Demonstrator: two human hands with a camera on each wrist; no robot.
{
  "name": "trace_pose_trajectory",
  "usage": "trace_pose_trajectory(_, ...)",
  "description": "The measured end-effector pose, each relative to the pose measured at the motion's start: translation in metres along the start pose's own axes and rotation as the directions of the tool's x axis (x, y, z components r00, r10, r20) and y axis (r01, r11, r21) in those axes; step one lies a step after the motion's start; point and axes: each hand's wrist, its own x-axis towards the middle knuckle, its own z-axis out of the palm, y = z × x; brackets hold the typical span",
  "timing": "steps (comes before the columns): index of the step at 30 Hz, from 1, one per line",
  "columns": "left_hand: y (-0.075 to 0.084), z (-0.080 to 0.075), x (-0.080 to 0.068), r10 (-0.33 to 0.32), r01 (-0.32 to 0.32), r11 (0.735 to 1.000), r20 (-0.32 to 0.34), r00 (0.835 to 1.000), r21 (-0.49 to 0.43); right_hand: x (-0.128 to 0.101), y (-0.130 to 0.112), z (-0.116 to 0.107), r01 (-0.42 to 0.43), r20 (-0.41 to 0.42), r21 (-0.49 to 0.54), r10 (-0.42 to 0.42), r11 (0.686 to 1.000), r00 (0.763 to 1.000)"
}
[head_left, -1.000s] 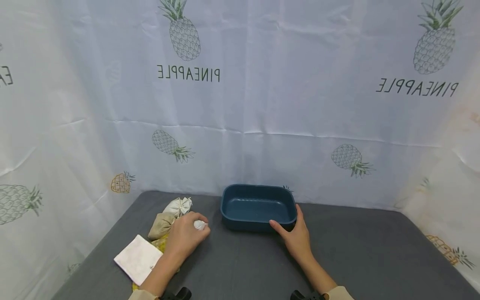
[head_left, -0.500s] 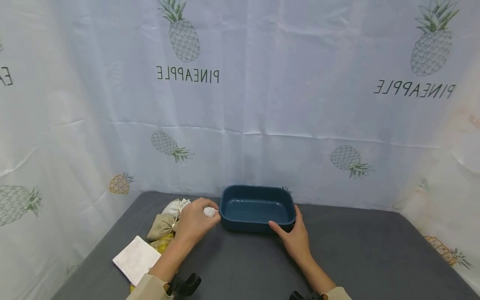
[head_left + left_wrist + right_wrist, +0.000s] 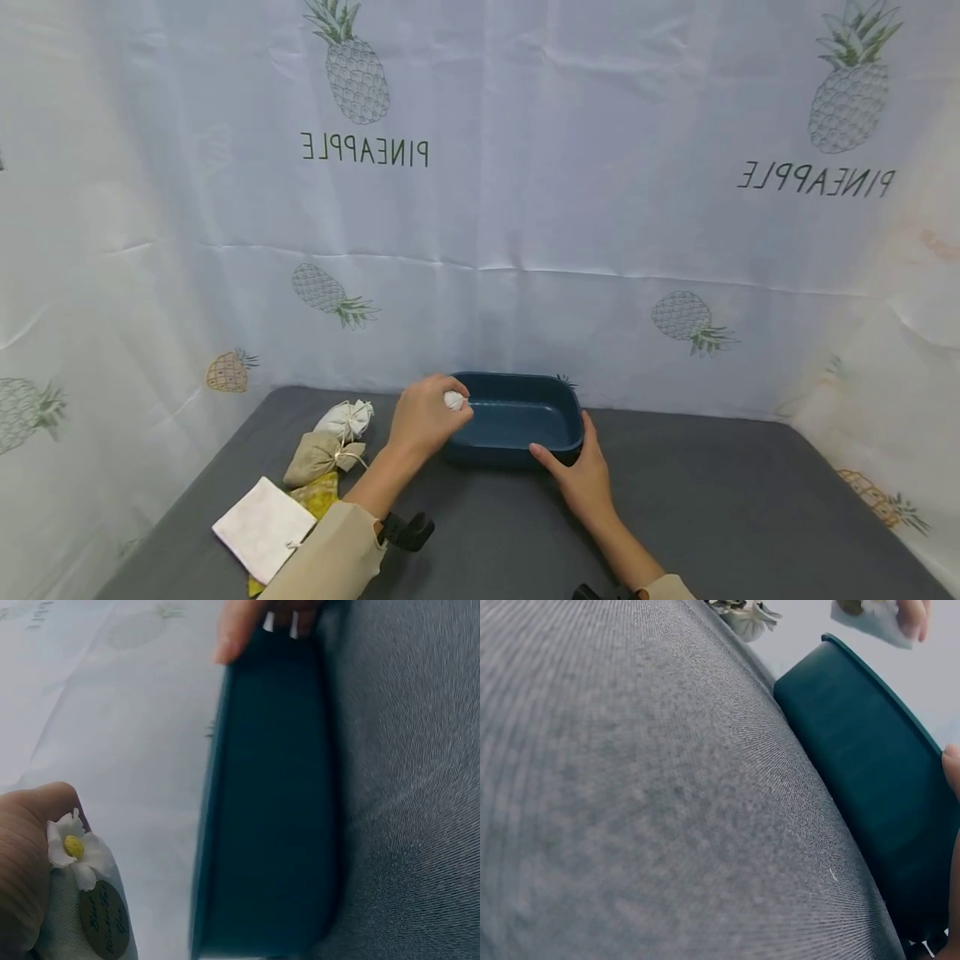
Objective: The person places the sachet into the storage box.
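Observation:
My left hand (image 3: 423,417) holds a small white cloth sachet (image 3: 453,401) over the left end of a dark blue rectangular bin (image 3: 487,457). In the left wrist view, the sachet (image 3: 90,919) carries a white flower with a yellow centre and a round printed label. My right hand (image 3: 581,475) grips the bin's right end, thumb on the front rim and fingers round the side. The bin stands on the grey table, and the part of its inside that shows is bare. In the right wrist view, the sachet (image 3: 877,622) hangs above the bin's rim.
Left on the table lie a white drawstring pouch (image 3: 341,419), a beige pouch (image 3: 310,458), a yellow pouch (image 3: 321,495) and a flat white cloth piece (image 3: 264,530) over something yellow. A pineapple-print curtain (image 3: 480,208) hangs behind the grey tabletop (image 3: 712,500).
My left hand has carried the white sachet right and up, from beside the pouches to over the bin's left end. My right hand keeps its grip on the bin.

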Motion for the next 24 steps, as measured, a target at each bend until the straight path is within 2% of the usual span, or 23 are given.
trace_pose_trajectory(5, -0.005, 0.012, 0.011, -0.003, 0.003, 1.0, 0.011, 1.0, 0.018, 0.0, -0.002, 0.002, 0.014, -0.008, 0.011, -0.014, 1.0, 1.0)
trace_pose_trajectory(11, -0.012, 0.03, 0.018, -0.04, 0.04, 0.999, 0.05, 0.998, 0.006, -0.004, 0.0, 0.005, -0.035, -0.005, 0.0, 0.035, 0.999, 0.999)
trace_pose_trajectory(15, -0.012, 0.04, 0.024, -0.063, 0.064, 0.998, 0.076, 0.995, -0.001, -0.003, 0.002, 0.004, -0.056, -0.02, 0.001, 0.056, 0.998, 0.998)
trace_pose_trajectory(20, -0.011, 0.05, 0.031, -0.072, 0.074, 0.997, 0.09, 0.993, -0.014, -0.001, 0.0, 0.004, -0.048, -0.03, 0.007, 0.048, 0.999, 0.998)
trace_pose_trajectory(24, -0.014, 0.057, 0.034, -0.092, 0.096, 0.995, 0.126, 0.988, -0.028, 0.0, -0.001, 0.004, -0.047, -0.031, 0.006, 0.047, 0.999, 0.998)
